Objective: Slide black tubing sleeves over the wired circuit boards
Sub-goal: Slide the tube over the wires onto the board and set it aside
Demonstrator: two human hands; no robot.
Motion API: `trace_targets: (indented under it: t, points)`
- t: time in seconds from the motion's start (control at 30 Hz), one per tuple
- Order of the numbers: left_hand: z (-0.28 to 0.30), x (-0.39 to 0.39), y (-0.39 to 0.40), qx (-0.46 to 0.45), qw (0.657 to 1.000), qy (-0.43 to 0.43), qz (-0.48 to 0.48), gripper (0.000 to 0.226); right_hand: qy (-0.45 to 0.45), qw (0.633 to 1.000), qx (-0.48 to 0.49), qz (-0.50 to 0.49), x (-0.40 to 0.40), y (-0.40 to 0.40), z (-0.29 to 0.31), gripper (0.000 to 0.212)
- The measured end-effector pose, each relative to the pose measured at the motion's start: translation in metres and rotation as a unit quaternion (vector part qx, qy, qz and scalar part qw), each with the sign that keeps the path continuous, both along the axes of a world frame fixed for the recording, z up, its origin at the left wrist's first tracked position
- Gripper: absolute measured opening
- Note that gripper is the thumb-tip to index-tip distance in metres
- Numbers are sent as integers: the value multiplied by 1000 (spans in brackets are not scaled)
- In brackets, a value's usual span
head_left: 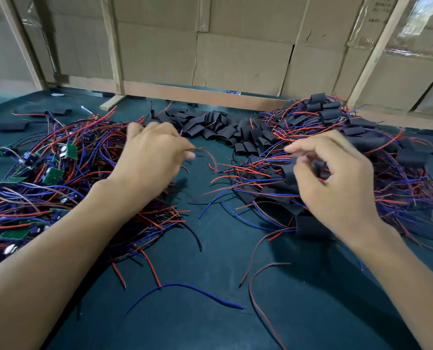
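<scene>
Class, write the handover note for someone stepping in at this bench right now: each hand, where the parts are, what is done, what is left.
Left hand: over the pile of bare boards, pinching wire ends.
Right hand: fingers curled round a black sleeve.
Empty sleeves lie heaped at the back centre of the table.
Done: sleeved boards piled on the right.
Left: many green boards on the left are uncovered; no board is in the held sleeve yet, as far as shows.

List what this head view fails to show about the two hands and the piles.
- Left hand: motion-blurred; its back hides what the fingers hold.
- Right hand: pinches a black sleeve; any board inside is hidden.
- Bare boards pile: cut off by the left edge.
- Carton print: too blurred to read.
</scene>
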State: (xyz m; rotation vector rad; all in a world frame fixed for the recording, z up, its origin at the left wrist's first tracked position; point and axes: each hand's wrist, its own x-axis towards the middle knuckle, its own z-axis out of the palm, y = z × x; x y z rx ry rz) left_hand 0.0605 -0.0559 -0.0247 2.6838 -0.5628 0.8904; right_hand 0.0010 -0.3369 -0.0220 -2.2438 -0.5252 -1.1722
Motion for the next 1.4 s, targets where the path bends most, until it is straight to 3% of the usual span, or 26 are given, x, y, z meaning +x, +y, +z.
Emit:
trace_targets:
  t: [0.07, 0.13, 0.23, 0.47, 0.57, 0.67, 0.8, 0.83, 0.9, 0.97, 1.07, 1.17, 1.23, 1.33, 1.4]
  points:
    - [2, -10, -16, -11, 995, -16, -95, 25, 44, 998, -9, 34, -2, 5, -2, 20]
    - [1, -23, -33, -25, 986, -35, -163, 35, 107, 991, -43, 66, -3, 9, -5, 33]
    - [-2, -35, -49, -52, 973, -53, -218, 31, 139, 979, -45, 142, -2, 13, -10, 40]
    - [-5, -38, -48, -79, 964, 12, -254, 49, 143, 961, 91, 218, -6, 18, -8, 10]
    - [-7, -31, -42, -20, 974, 33, -225, 57, 135, 953, 188, 194, -5, 19, -7, 8]
    - [-10, -24, -33, 43, 979, 67, -188, 52, 114, 930, 305, 172, 0, 14, 2, 9]
    - [-12, -16, -27, 38, 979, 72, -188, 28, 139, 867, 446, 175, 5, 3, 11, 4]
    - [-12, -15, -27, 34, 979, 62, -191, 26, 142, 850, 474, 178, 6, 2, 11, 7]
    - [-12, -16, -29, 8, 977, 44, -206, 26, 128, 829, 514, 181, 6, 2, 11, 39]
    - [-10, -21, -32, -3, 978, 28, -208, 29, 84, 854, 487, 165, 3, 5, 11, 69]
    - [-6, -27, -35, 13, 980, 19, -198, 39, 24, 917, 372, 142, -4, 12, 4, 85]
    - [-3, -34, -37, 20, 975, 28, -221, 44, 57, 979, 129, 149, -6, 17, -5, 61]
    - [-4, -39, -40, -12, 965, 41, -258, 40, 96, 987, -39, 122, -6, 19, -14, 48]
    - [0, -39, -42, -91, 948, 55, -299, 33, 111, 981, -91, 127, -5, 23, -20, 20]
    - [9, -26, -42, -183, 936, 89, -288, 40, 109, 982, -84, 130, -5, 21, -17, 20]
